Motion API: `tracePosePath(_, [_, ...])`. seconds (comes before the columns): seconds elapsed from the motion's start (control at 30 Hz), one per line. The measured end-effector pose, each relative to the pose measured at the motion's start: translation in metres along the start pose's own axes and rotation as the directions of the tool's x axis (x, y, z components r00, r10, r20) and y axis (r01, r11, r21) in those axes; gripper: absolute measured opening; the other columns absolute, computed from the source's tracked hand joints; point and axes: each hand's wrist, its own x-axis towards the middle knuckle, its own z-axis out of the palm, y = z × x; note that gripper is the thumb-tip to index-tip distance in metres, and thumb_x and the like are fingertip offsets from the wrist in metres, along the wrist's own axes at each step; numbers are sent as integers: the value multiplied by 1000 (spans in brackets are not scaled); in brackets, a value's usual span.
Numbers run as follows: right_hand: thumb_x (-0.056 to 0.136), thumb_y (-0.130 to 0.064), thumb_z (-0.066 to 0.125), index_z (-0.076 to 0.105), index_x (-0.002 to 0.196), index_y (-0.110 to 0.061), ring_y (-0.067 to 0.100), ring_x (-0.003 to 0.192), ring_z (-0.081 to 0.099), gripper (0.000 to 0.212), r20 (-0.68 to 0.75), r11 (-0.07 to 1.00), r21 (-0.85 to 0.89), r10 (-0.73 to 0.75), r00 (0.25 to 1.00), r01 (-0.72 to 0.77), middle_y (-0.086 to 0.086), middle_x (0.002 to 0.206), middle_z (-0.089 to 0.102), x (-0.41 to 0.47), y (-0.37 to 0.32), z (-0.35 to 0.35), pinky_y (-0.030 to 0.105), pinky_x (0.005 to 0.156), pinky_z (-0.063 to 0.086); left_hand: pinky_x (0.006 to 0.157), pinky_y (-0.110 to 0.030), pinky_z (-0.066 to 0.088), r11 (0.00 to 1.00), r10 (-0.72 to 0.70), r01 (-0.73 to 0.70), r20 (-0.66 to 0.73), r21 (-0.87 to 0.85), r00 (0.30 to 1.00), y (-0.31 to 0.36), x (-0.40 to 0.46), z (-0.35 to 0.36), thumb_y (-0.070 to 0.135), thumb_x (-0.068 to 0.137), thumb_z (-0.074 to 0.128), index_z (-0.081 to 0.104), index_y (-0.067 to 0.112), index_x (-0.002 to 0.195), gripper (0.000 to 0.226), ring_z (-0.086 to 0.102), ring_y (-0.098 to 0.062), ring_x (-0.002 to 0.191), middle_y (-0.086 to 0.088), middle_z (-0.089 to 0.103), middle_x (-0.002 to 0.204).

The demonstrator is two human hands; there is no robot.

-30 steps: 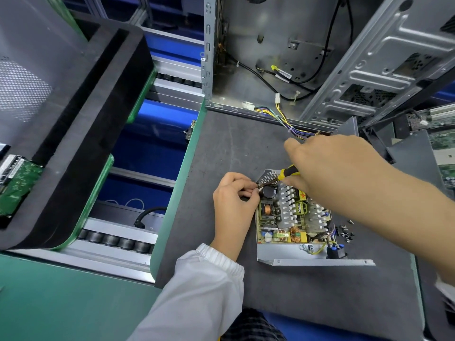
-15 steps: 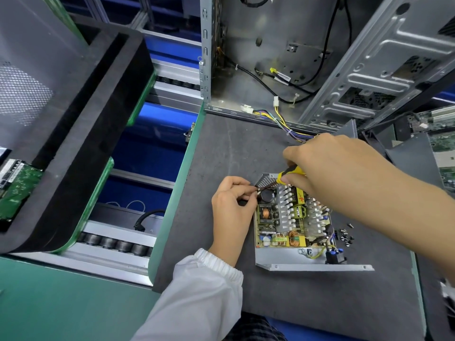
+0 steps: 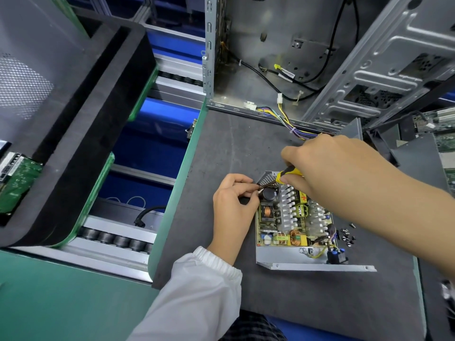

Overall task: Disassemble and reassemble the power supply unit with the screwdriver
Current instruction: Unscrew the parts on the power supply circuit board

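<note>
My right hand (image 3: 339,175) is curled round the yellow-and-black screwdriver (image 3: 288,174), thumb on top of the handle, fingers wrapped under it. The shaft slants down and away to my left, its tip meeting the fingertips of my left hand (image 3: 234,203). That hand is bunched tight at the tip, thumb and forefinger pinched together — whether a screw sits between them I cannot tell, it is too small to make out.

Directly beneath both grips lies the power supply (image 3: 293,217), cover off, its board bare: a black capacitor (image 3: 268,194) just beside my left fingertips, copper coils and silver heat sinks under my right wrist. Its metal base (image 3: 312,265) juts out toward me past the board. It rests on a dark grey mat (image 3: 307,303).

Beyond my right forearm, a scatter of small screws (image 3: 346,236) sits on the mat, close to the unit's edge. Past my right knuckles stands an open computer case (image 3: 270,57), a bundle of coloured wires (image 3: 293,124) trailing from it toward my hand.
</note>
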Motion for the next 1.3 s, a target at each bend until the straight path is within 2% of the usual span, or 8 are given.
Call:
tracePosePath(0.1, [98,-36,46,48,90,-20,25,67,38,18,21,999,-42,15,1000,-14,-2,64,25,0,-7,-6,26,43,14,77,-25,56,1000,-10,10,10,-9,1000,1,0,-1,-7,81,72,77,2,89,13,64,-15,71,-4,63,98])
tracePosePath(0.23, [94,-36,54,20,61,-17,24,60,30,50,34,995,-92,28,999,-25,1,60,23,3,-20,-14,26,45,16,79,-23,56,1000,-7,7,22,0,1000,1,-1,-2,-6,81,71,77,2,92,14,64,-12,75,-4,63,100])
tracePosePath(0.4, [95,-14,49,25,63,-18,19,51,21,40,91,994,-106,32,995,-22,3,62,21,8,-28,-20,25,44,15,78,-17,53,1000,10,-11,31,20,999,1,-1,-2,-7,82,70,77,1,92,15,63,-9,77,-6,64,99])
tracePosePath(0.47, [91,-7,47,29,78,-19,16,50,20,25,125,994,-111,-2,992,16,4,66,17,6,-29,-23,27,43,14,78,-16,51,1000,1,-1,34,9,999,1,-1,-2,-8,82,69,76,1,91,16,61,-6,76,-5,63,99])
tracePosePath(0.57, [82,-5,52,21,90,-14,17,49,18,34,115,988,-134,-64,991,79,3,68,17,4,-28,-26,29,42,14,76,-9,45,1000,-3,2,36,21,999,1,-1,-2,-9,81,68,76,2,90,17,57,3,75,-3,62,98])
tracePosePath(0.7, [93,-13,49,29,88,-14,17,49,17,20,112,990,-125,-55,992,69,0,63,22,8,-26,-25,28,42,14,77,-5,41,1000,4,-5,35,27,999,1,-2,-2,-9,82,67,77,1,91,16,56,4,79,-6,62,99])
tracePosePath(1.17, [94,-24,54,18,63,-17,27,67,36,49,53,995,-33,91,994,-90,0,61,24,3,-14,-13,30,50,27,78,-17,55,998,4,-3,19,-62,1000,-2,-1,-4,-9,78,72,74,1,89,14,66,-12,82,-8,60,97])
tracePosePath(1.3, [94,-21,54,37,65,-14,25,64,37,34,53,990,-80,118,992,-113,2,59,24,7,-22,-11,28,52,30,79,-16,54,999,9,-8,26,-42,1000,-4,-2,-3,-8,79,72,75,2,90,15,66,-10,82,-5,61,97])
